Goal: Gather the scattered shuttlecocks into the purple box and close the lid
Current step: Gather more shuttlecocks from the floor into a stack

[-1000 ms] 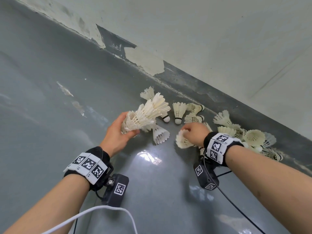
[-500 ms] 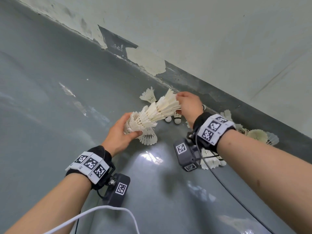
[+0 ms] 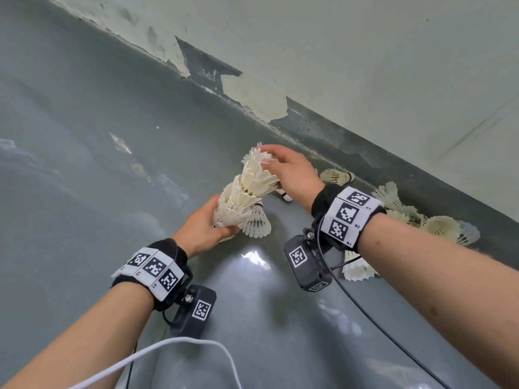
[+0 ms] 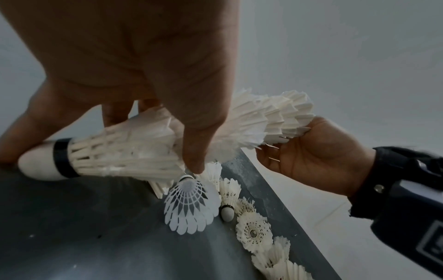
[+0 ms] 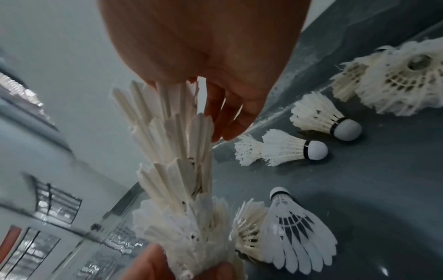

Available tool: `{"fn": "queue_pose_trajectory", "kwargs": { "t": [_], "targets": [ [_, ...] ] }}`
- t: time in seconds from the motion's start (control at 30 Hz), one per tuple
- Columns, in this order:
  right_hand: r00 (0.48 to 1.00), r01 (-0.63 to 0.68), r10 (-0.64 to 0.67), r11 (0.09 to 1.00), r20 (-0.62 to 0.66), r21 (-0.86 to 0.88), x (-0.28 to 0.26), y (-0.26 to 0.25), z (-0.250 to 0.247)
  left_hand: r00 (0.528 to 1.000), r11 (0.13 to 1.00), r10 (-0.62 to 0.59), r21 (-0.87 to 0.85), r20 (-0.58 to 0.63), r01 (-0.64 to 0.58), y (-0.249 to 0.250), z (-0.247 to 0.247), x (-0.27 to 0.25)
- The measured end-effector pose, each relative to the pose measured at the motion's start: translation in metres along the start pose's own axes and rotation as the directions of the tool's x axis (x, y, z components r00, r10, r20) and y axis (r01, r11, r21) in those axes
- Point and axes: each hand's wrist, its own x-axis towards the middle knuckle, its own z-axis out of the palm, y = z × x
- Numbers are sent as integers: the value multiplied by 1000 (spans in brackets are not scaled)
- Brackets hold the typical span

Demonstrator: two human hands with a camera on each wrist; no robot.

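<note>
White feathered shuttlecock stack [image 3: 247, 192], left hand [image 3: 200, 230] gripping cork end, right hand [image 3: 292, 171] pinching top feathers, glossy grey floor [image 3: 84, 192].

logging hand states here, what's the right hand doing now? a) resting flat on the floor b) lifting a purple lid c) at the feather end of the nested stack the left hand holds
c: the right hand has its fingers on the top feathers of the nested stack of shuttlecocks, whose lower end the left hand grips.

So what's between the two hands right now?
The nested stack of shuttlecocks spans it: the left hand grips the cork end, the right hand touches the top feathers. Clearest in the head view.
</note>
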Motion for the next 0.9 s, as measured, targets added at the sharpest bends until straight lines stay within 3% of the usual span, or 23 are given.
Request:
{"fn": "queue_pose_trajectory", "kwargs": {
  "t": [0.07,0.13,0.2,0.27,0.37,0.43,0.5,0.57,0.67,0.73,0.8,0.83,0.9],
  "targets": [
    [997,8,-10,999,71,34,-4,-7,2,1000,998,-10,-63,-14,9,-3,-2,0],
    [991,-58,30,976,134,209,-5,-12,1,999,985,-13,-175,-53,4,-2,-6,-1],
    [993,-102,76,933,87,344,1,-9,0,995,962,-9,-272,-98,-18,0,-9,-3],
    [991,-123,136,938,-16,325,6,2,0,990,949,10,-311,-142,-54,2,-12,-4],
    [991,-133,133,989,2,-73,1,24,-1,983,941,34,-325,-180,-92,4,-16,-5],
    [975,-87,152,932,161,-351,-8,42,3,983,936,27,-342,-184,-89,5,-16,-6],
    [938,34,172,817,301,-575,-14,57,12,983,935,24,-345,-182,-87,4,-17,-7],
    [911,154,166,713,378,-684,-16,68,22,985,937,26,-340,-173,-84,3,-16,-8],
    [917,222,95,687,388,-692,-12,76,24,985,941,26,-327,-169,-81,1,-14,-7],
    [964,106,75,772,255,-627,-8,76,18,988,944,22,-322,-156,-72,1,-14,-7],
    [990,-136,139,919,-20,-370,-1,69,8,989,950,17,-307,-146,-62,0,-14,-6],
    [969,-220,197,961,-147,-166,4,63,1,989,955,19,-291,-148,-62,0,-15,-6],
    [909,-248,314,935,-273,253,12,43,-17,988,962,15,-268,-151,-56,-1,-15,-3]
  ]
}}
